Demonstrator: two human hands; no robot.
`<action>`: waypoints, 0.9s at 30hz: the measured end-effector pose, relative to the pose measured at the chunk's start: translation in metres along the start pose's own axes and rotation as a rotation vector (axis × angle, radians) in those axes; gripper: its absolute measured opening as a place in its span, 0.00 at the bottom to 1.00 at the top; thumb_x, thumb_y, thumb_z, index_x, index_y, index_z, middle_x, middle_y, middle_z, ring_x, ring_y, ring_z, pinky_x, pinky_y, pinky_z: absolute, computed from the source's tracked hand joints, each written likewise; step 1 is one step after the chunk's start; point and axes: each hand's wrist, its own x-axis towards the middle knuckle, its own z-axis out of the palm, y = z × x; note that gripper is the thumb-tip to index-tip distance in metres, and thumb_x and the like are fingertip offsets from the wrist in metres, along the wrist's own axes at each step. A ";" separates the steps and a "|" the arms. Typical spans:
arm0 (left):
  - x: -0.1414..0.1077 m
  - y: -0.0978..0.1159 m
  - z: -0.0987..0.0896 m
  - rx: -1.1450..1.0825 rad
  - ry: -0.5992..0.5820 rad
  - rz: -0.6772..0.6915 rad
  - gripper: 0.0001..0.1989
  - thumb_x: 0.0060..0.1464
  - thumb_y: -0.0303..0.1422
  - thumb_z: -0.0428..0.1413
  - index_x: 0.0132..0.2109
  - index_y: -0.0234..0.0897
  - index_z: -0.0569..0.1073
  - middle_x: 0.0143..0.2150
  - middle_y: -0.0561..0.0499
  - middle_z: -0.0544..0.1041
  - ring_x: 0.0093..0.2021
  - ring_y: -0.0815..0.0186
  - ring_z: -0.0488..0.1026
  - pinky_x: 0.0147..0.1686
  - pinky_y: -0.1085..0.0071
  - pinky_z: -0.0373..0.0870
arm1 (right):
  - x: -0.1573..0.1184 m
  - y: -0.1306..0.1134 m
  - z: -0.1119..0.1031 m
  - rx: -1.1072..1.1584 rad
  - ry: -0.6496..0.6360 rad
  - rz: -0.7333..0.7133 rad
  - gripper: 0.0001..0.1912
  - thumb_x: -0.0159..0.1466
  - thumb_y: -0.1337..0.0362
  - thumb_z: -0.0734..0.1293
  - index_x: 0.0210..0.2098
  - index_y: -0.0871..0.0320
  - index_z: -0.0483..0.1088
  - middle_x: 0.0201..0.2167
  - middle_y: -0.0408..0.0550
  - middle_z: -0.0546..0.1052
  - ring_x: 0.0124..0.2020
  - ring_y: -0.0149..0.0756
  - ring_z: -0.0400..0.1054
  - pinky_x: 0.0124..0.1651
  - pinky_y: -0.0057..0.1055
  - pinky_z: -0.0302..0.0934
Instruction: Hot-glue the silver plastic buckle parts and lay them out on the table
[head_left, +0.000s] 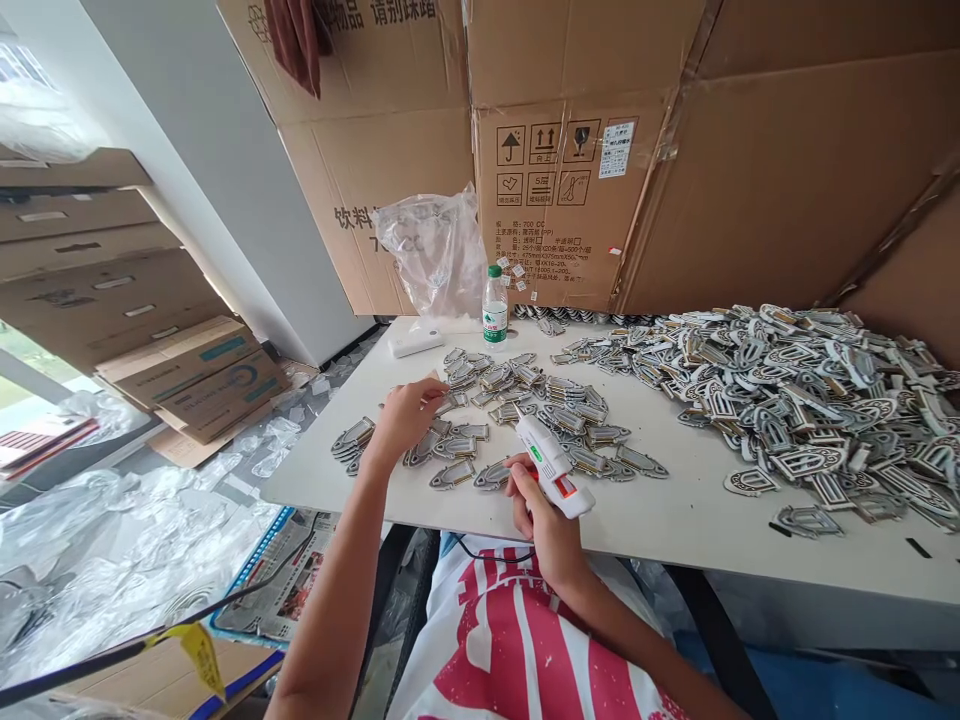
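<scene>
My right hand is closed around a white glue gun, whose thin tip points up and to the left over the parts. My left hand reaches over the left of the table with its fingers pinched together; whatever they hold is too small and hidden to name. Around both hands lie grey, arch-shaped, slotted pieces, some overlapping in small stacks. A stack of the same pieces sits left of my left wrist.
A large heap of similar pieces covers the right of the white table. At the back stand a green-capped bottle, a white box and a clear plastic bag. Cardboard walls the rear; plastic wrap litters the floor.
</scene>
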 end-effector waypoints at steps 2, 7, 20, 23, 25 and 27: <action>0.012 -0.003 0.002 0.055 -0.067 0.032 0.17 0.66 0.35 0.54 0.54 0.43 0.85 0.49 0.46 0.89 0.50 0.53 0.85 0.54 0.59 0.78 | -0.001 -0.001 0.001 -0.007 0.015 -0.008 0.28 0.64 0.36 0.76 0.40 0.56 0.75 0.26 0.37 0.69 0.17 0.23 0.45 0.19 0.28 0.41; 0.036 -0.002 0.017 0.089 -0.216 0.104 0.15 0.63 0.32 0.56 0.50 0.46 0.87 0.44 0.49 0.89 0.48 0.54 0.85 0.53 0.62 0.78 | 0.000 -0.004 0.003 -0.019 0.042 -0.013 0.28 0.64 0.36 0.76 0.39 0.55 0.75 0.24 0.36 0.67 0.18 0.25 0.46 0.19 0.27 0.42; 0.044 0.008 0.041 0.156 -0.353 0.184 0.14 0.56 0.27 0.58 0.41 0.45 0.89 0.40 0.49 0.89 0.43 0.53 0.86 0.52 0.61 0.78 | 0.002 -0.002 0.001 0.003 0.088 -0.030 0.27 0.63 0.37 0.76 0.38 0.54 0.73 0.26 0.36 0.67 0.18 0.24 0.48 0.19 0.25 0.46; 0.043 0.015 0.042 0.170 -0.351 0.190 0.12 0.56 0.27 0.60 0.40 0.44 0.88 0.43 0.47 0.89 0.45 0.52 0.85 0.53 0.61 0.77 | 0.002 -0.002 0.001 0.003 0.088 -0.031 0.27 0.63 0.36 0.76 0.38 0.54 0.73 0.25 0.35 0.66 0.18 0.24 0.48 0.19 0.25 0.46; 0.042 0.021 0.048 0.171 -0.327 0.188 0.11 0.60 0.30 0.60 0.44 0.42 0.87 0.45 0.46 0.89 0.47 0.52 0.85 0.51 0.61 0.77 | 0.002 -0.002 0.001 -0.001 0.089 -0.033 0.27 0.64 0.37 0.75 0.38 0.54 0.73 0.25 0.35 0.66 0.18 0.25 0.48 0.19 0.26 0.46; 0.043 0.027 0.057 0.163 -0.307 0.187 0.11 0.64 0.35 0.60 0.47 0.41 0.86 0.47 0.45 0.89 0.48 0.53 0.85 0.50 0.62 0.76 | 0.002 -0.002 0.001 -0.004 0.094 -0.035 0.26 0.64 0.37 0.75 0.38 0.54 0.73 0.24 0.35 0.65 0.18 0.25 0.48 0.19 0.26 0.46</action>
